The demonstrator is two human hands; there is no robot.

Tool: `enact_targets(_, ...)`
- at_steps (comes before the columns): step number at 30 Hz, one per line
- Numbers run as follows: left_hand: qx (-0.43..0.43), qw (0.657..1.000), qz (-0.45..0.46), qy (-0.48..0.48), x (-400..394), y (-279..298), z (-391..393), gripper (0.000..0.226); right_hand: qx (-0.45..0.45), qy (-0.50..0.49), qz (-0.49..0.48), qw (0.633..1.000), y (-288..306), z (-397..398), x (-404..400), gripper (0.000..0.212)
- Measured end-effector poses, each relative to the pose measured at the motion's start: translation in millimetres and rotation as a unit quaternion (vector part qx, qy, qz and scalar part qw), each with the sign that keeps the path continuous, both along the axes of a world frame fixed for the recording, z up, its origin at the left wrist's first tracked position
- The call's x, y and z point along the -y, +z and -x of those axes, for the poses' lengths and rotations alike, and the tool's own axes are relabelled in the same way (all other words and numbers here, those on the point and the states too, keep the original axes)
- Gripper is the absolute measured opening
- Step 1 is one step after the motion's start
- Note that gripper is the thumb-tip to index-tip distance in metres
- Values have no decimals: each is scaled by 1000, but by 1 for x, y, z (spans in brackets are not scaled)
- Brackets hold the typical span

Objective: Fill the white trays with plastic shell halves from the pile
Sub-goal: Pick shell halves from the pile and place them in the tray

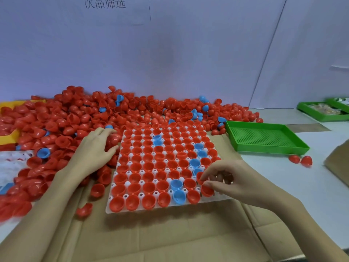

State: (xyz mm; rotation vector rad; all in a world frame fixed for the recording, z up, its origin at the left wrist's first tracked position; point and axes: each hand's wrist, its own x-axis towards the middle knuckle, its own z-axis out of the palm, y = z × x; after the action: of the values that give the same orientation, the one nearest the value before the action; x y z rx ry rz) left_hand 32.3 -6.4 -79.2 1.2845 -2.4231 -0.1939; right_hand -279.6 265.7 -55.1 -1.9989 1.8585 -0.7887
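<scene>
A wide pile of red and blue plastic shell halves (79,118) spreads across the back and left of a table, spilling onto flattened cardboard (151,233). In front of it on the cardboard lies a white tray (111,209), its cups nearly all filled with shells sitting open side up, mostly red with a few blue. To the right, well apart, sits a green mesh tray (264,138) with two stray red shells just beside its near edge.

The left hand (94,148) rests on the pile at the tray's far left edge, fingers lightly curled over shells; whether it grips one cannot be told. The right hand (232,179) hovers over the tray's near right corner, fingertips pinching a red shell half (199,177) above the last cups there.

Risk, as a judgement: a shell set down tilted could fail to seat, pop out, or nudge its neighbours loose.
</scene>
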Motion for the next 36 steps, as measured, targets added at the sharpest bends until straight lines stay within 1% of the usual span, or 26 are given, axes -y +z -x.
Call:
enact_targets(1,20,1000,-7,4,1,-1,0,53,-1,1,-4,1000,0,-1,0,7)
enact_targets(3,49,999,-9,10,3,-1,1,50,1,4,-20,1000,0,-1,1,6)
enact_targets(6,49,999,-4,7,3,-2,2,42,-4,22,-46,999,1,0,3,4)
enact_targets(10,41,999,-11,14,5,-3,3,38,-6,43,-52,998,10,1,8,6)
enact_targets(12,16,1000,-19,14,5,-3,3,38,14,45,-42,998,16,2,16,12)
enact_targets(15,-22,1000,-22,4,5,-3,2,38,66,52,-22,996,23,-2,39,21)
enact_targets(17,-57,998,-8,-7,3,-4,1,34,70,58,-8,996,25,-7,60,25)
enact_targets(21,-104,994,29,-10,4,-3,-5,24,119,55,-13,991,27,-16,99,25)
enact_targets(24,-133,990,49,-7,6,-1,-7,21,122,45,-2,992,25,-16,118,26)
enact_targets(26,-191,981,39,-5,3,4,-5,23,142,36,11,989,22,-16,123,23)
enact_targets(27,-245,969,12,-6,1,8,-3,23,158,31,19,987,21,-16,123,22)
enact_targets(28,-310,950,-40,-13,-3,12,-1,24,173,27,28,984,21,-18,121,21)
enact_targets(29,-379,918,-116,-31,-9,18,2,24,189,22,38,981,23,-20,118,18)
enact_targets(30,-437,874,-203,-64,-16,24,6,23,207,19,50,977,25,-24,113,15)
enact_targets(31,-476,827,-283,-99,-24,29,11,22,225,17,60,972,29,-29,108,15)
enact_targets(32,-491,790,-343,-133,-32,33,15,22,235,16,66,970,33,-35,102,19)
enact_targets(33,-488,768,-383,-162,-40,35,21,23,226,15,73,971,38,-41,97,26)
enact_targets(36,-467,728,-455,-213,-61,36,35,27,128,19,108,986,49,-57,84,41)
